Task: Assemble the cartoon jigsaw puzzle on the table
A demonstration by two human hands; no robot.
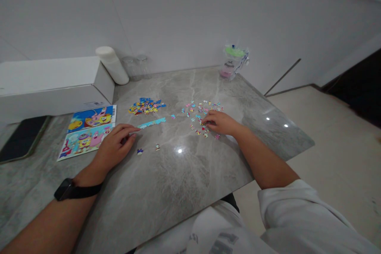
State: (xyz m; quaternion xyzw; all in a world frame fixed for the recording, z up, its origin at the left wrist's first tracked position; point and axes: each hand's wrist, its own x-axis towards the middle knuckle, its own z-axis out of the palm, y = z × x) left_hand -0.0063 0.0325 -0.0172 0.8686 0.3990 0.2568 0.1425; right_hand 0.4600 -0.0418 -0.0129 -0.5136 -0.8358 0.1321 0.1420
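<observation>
My left hand (117,143) rests on the table with its thumb and index finger apart. Its index fingertip touches the left end of a joined light-blue strip of jigsaw puzzle pieces (152,123). Over on the right, my right hand (219,122) reaches into a spread of loose puzzle pieces (198,120), fingers bent down and tips close together; whatever lies under them is hidden. One single blue-and-pink piece (173,116) lies between strip and spread. Closer to me are a dark-blue piece (139,151) and a white-and-dark piece (157,147).
Behind the strip sits a heap of blue and yellow pieces (146,106). A cartoon picture sheet (89,131), a phone (24,137), a white box (53,87), a white bottle (112,65) and two glasses (143,67) occupy the left. A clear plastic bag (233,62) stands at the back right.
</observation>
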